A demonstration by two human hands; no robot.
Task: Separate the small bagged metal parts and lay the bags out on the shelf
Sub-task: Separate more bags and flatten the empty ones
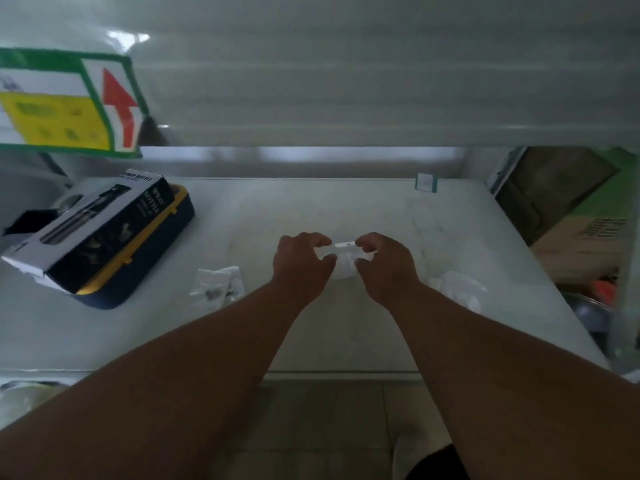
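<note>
Bags are looking light, limp and slippery. I am watching my left hand point(300, 259) and right hand point(382, 260) pinching one small bag point(344, 258) mid-shelf point(346, 209); gripping its stiffer top strip is seeming wisest.

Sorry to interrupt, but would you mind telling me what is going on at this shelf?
A person is sorting small clear bags of metal parts on the white shelf. Both the left hand and right hand pinch one bag between them. Another bag lies to the left, beside a spray bottle box.
</note>
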